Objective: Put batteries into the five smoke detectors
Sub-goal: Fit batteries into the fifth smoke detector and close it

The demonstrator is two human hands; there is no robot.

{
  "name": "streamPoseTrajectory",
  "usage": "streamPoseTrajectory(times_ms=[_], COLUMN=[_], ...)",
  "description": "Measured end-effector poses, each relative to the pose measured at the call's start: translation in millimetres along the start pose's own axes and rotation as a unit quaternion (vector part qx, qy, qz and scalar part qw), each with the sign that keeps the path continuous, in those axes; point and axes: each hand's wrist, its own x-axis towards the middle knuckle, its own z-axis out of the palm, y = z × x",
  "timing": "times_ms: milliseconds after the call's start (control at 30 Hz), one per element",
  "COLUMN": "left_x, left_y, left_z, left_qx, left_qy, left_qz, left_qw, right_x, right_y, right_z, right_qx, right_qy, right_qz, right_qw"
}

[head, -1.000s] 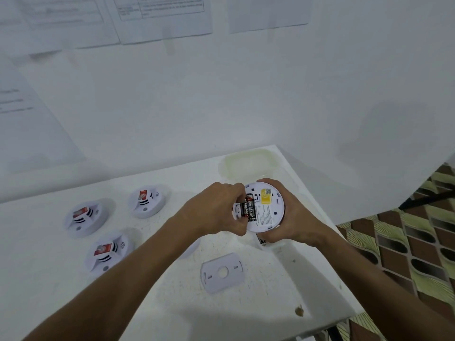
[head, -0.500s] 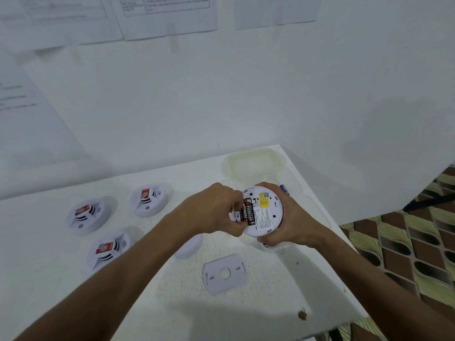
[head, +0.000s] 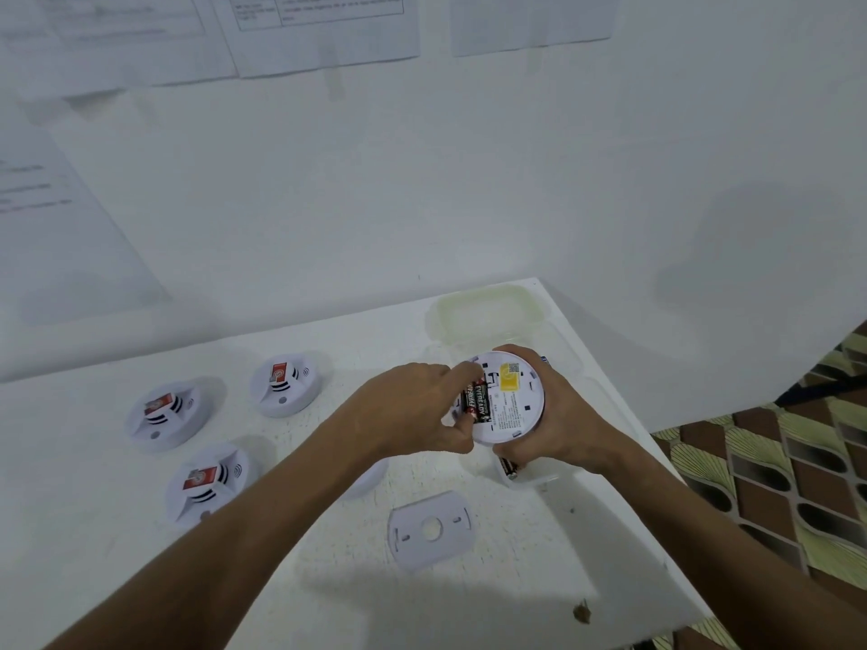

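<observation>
Little has shifted over the last second: the left hand (head: pixel 413 410) has slid slightly along the batteries (head: pixel 477 400) and still works at them, while the right hand (head: pixel 558 415) keeps the smoke detector (head: pixel 509 396) cupped, back side up, above the white table (head: pixel 140 555). Two black batteries lie side by side in the slot at the left edge of the detector's back, and the left thumb and forefinger pinch their two ends. The right hand's fingers curl round the detector's rim from the far side and below.

Judging by this, the step in hand is seating the batteries in this detector; next they need pressing flat, then the mounting plate (head: pixel 431 527), lying just below the grip, wants refitting.

Left of the grip, well apart, three detectors (head: pixel 284 384) sit face up; another white round piece is half hidden under the left forearm. Just beneath the right hand a clear box (head: pixel 530 476) holds at least one spare battery (head: pixel 508 467), its lid (head: pixel 488 314) open beyond.
</observation>
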Motion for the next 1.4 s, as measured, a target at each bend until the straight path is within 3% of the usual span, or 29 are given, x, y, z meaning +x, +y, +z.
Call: streamPoseTrajectory(times_ms=[267, 600, 900, 1067, 1133, 1267, 1400], left_x=[5.4, 34.9, 64.8, 81.3, 84.9, 88.0, 104.5], left_y=[-8.4, 13.6, 37.1, 41.6, 32.7, 18.3, 17.7], left_z=[10.2, 5.0, 6.8, -0.6, 1.5, 14.7, 32.1], left_qx=[0.033, -0.112, -0.225, -0.338, -0.325, -0.318, -0.321], left_qy=[0.106, 0.116, 0.193, 0.277, 0.288, 0.205, 0.116], left_qz=[0.118, 0.101, -0.028, -0.127, -0.164, -0.258, -0.29], left_qw=[0.987, 0.982, 0.955, 0.89, 0.886, 0.889, 0.894], right_x=[5.0, 4.5, 2.5, -2.0, -4.8, -10.5, -15.7], right_y=[6.0, 10.9, 19.7, 30.2, 34.2, 41.4, 48.4], right_z=[-13.4, -41.9, -79.4, -109.8, -123.4, -143.0, -152.7], right_qx=[0.025, 0.041, 0.049, 0.035, 0.044, 0.044, 0.057], right_qy=[0.034, 0.045, 0.034, 0.038, 0.039, 0.033, 0.04], right_qz=[0.009, -0.004, -0.015, -0.014, -0.006, 0.0, 0.003], right_qw=[0.999, 0.998, 0.998, 0.999, 0.998, 0.999, 0.998])
